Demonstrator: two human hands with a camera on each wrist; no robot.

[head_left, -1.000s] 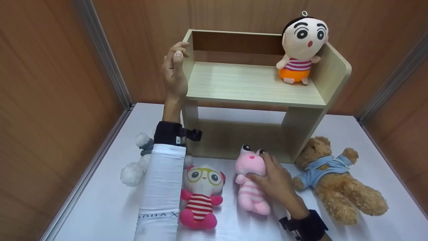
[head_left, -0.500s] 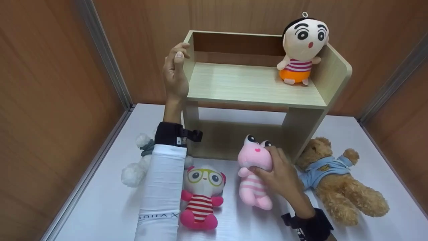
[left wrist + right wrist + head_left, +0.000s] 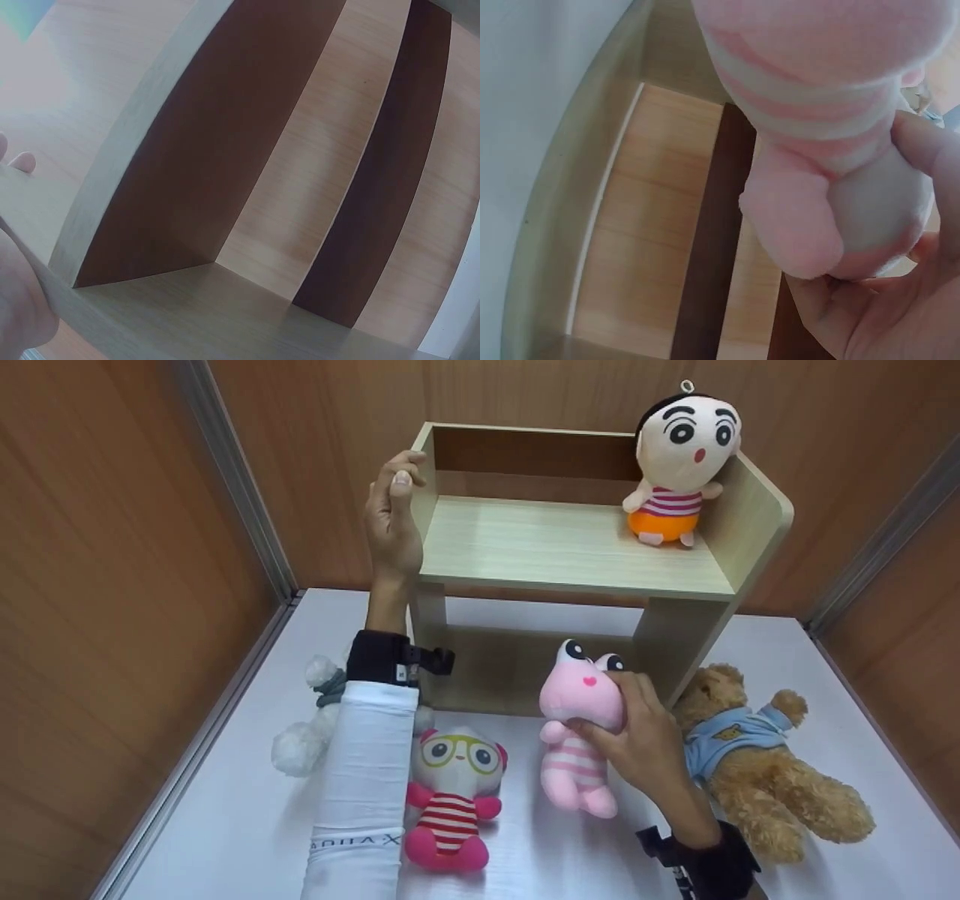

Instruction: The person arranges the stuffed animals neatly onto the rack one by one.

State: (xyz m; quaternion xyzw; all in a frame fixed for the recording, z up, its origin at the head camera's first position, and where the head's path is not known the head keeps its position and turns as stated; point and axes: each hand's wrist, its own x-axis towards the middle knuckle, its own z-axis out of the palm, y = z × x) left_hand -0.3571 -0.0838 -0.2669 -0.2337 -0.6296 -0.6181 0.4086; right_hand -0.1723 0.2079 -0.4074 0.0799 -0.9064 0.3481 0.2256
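Observation:
My right hand [image 3: 646, 739] holds a pink frog plush toy [image 3: 576, 769] by its head and neck, thumb at the front. The frog has bulging eyes and a pink-and-white striped body. It hangs upright above the white table, in front of the shelf's lower opening. In the right wrist view its striped body [image 3: 817, 112] fills the upper right, beside my thumb. My left hand [image 3: 394, 529] grips the front edge of the left side panel of the wooden shelf [image 3: 555, 544]. In the left wrist view, fingertips [image 3: 24, 161] show at the panel's far side.
A boy doll [image 3: 667, 502] sits at the upper board's right end. A panda plush [image 3: 454, 802] in red stripes lies on the table [image 3: 225, 810]. Right of the shelf lies a brown teddy bear [image 3: 772, 780]. A white plush [image 3: 296, 750] is partly hidden behind my left forearm.
My right hand has lifted the frog plush off the table, moving it up and slightly right toward the shelf. My left hand has stayed on the side panel.

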